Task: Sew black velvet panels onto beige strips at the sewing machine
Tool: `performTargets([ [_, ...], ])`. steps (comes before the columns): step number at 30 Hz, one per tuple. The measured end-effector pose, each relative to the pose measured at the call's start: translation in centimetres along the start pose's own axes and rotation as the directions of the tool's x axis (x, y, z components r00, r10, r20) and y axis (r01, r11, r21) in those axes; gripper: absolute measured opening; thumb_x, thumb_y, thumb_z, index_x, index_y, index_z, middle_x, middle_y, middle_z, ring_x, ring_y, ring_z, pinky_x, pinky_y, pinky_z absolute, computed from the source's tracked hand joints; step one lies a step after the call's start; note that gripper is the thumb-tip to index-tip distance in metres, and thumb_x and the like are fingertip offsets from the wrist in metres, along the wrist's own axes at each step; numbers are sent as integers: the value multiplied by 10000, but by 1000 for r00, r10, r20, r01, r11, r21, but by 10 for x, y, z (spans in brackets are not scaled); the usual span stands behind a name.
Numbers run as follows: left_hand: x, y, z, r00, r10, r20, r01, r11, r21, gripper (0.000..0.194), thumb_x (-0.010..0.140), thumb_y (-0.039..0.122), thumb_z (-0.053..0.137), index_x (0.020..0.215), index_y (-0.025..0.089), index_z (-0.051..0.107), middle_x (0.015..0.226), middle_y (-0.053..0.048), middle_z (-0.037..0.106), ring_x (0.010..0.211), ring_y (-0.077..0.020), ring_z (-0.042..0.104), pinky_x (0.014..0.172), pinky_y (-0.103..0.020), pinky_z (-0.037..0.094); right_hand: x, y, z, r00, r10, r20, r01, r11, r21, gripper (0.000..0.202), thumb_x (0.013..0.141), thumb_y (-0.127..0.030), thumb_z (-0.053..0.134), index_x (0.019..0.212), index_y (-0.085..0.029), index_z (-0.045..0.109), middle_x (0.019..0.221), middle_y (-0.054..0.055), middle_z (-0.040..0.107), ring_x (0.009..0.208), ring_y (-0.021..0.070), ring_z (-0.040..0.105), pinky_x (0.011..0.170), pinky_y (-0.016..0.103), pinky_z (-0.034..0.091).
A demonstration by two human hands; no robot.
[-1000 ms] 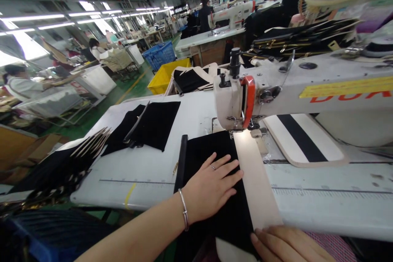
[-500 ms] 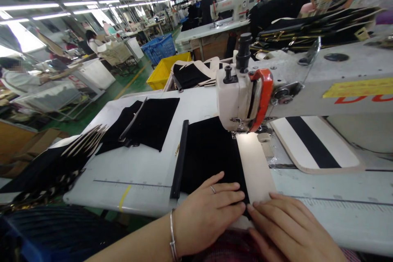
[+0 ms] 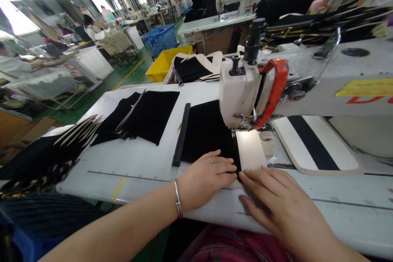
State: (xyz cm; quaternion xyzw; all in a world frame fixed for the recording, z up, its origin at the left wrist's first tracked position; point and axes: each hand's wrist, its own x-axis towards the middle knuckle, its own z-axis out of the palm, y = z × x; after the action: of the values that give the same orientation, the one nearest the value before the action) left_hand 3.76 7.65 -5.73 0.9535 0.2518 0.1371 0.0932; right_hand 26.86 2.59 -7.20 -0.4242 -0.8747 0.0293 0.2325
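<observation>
Black flat fabric panel under my left hand's spread fingers; right hand half-curled on cream flat strip, pinch unclear. I'd feed straight, lightly.

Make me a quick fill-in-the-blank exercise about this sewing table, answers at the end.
1. The arm wearing the silver bracelet is the ____ one.
2. The left hand has its fingers on the ____ fabric panel.
3. The right hand touches the pale strip, which lies to that panel's ____ in the picture.
4. Behind the yellow crate stands a ____ plastic basket.

Missing words: left; black; right; blue.
</observation>
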Motion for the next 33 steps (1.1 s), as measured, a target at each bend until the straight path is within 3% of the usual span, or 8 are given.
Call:
performTargets([
  [9, 21, -29, -2, 999, -11, 40, 9, 998, 65, 285, 918, 113, 497, 1177, 165, 604, 1295, -45, 612, 1285, -188, 490, 1170, -417, 296, 25, 19, 0, 999, 5, 44, -3, 999, -45, 378, 894, -330, 577, 1236, -168, 578, 1109, 64, 614, 1028, 244, 528, 896, 446, 446],
  [23, 53, -66, -3, 992, -109, -67, 112, 993, 36, 266, 907, 66, 483, 1066, 165, 673, 1189, -32, 664, 1150, -162, 587, 1074, -332, 417, 53, 40, 8, 998, 23, 66, -15, 993, -116, 473, 882, -404, 555, 1278, -146, 567, 1198, 116, 611, 1086, 291, 544, 906, 470, 454],
  [33, 61, -72, -2, 982, -165, -98, 171, 984, 58, 230, 931, 101, 486, 1011, 165, 692, 1097, -38, 673, 1102, -164, 601, 1011, -308, 461, 56, 44, 16, 995, 62, 76, -52, 990, -132, 523, 913, -462, 488, 1324, -139, 525, 1271, 129, 568, 1120, 306, 525, 942, 497, 431],
])
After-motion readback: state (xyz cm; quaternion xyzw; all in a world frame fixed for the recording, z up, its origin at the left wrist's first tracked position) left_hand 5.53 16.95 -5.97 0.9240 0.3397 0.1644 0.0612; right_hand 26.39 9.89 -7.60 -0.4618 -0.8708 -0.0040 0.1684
